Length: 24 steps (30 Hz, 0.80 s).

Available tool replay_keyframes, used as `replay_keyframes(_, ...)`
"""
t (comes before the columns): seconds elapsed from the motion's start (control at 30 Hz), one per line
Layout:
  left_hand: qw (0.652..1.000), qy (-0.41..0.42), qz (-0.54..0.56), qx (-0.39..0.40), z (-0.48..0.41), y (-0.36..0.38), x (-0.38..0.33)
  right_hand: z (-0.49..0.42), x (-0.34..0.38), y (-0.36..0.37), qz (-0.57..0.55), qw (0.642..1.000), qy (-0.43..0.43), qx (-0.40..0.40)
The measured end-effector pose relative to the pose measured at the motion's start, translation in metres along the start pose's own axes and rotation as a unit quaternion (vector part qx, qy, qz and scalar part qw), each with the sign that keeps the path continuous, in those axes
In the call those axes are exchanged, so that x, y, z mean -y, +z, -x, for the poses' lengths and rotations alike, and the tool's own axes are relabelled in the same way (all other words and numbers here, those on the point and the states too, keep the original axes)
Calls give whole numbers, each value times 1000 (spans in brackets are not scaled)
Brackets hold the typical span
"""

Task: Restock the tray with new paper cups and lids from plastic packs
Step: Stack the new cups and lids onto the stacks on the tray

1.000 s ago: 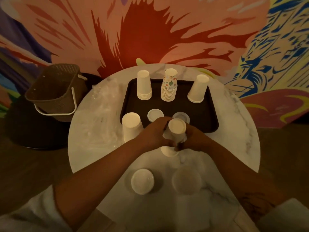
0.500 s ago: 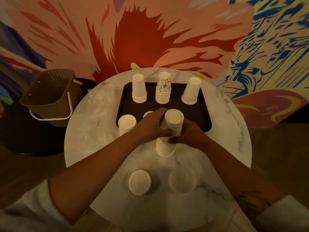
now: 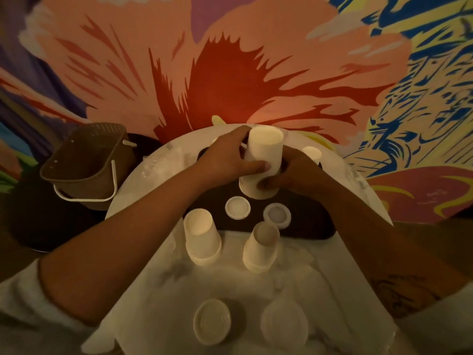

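Observation:
Both hands hold an upturned stack of white paper cups (image 3: 263, 160) above the dark tray (image 3: 314, 229). My left hand (image 3: 227, 156) grips its upper part, my right hand (image 3: 289, 175) its lower part. Two white lids (image 3: 237, 207) (image 3: 277, 216) lie on the tray's near side. Another upturned cup stack (image 3: 311, 152) stands at the tray's far right; my hands hide the rest of the tray's back. On the marble table (image 3: 163, 290), just in front of the tray, stand two more upturned cup stacks (image 3: 202, 237) (image 3: 260, 247).
Two lid stacks (image 3: 212, 321) (image 3: 284, 322) sit near the table's front edge. A brown woven basket (image 3: 87, 162) with a white handle stands off the table to the left. Crumpled clear plastic (image 3: 156, 165) lies on the table's far left. A painted wall is close behind.
Both hands lifted part of the cup stack off the front pile and carried it forward over the tray. A shorter stack stays on the table. The camera leaned forward.

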<state>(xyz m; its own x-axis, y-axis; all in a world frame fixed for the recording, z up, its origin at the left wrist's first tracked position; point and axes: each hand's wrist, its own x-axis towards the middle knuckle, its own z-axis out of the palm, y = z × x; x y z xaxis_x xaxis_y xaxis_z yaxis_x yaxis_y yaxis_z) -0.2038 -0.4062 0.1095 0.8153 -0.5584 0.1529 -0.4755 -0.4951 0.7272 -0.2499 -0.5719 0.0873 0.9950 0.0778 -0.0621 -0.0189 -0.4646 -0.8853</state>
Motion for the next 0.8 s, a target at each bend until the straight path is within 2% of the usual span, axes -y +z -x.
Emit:
replay_keyframes(0.23,994,-11,22,-111,-56,-34,30,-102,3,13,-25,995,-55,-75)
replay_keyframes(0.37,985,-51,-27,-161,-81,-26,70,-157,-18,42,-32,993,-27,-111)
replay_keyframes(0.67,969,-155,-84,-172,-92,1,129,-197,-67,82,3,998,20,-66)
replay_keyframes(0.8,963,-194,-118,-147,-87,16,140,-193,-82,87,42,997,64,-9)
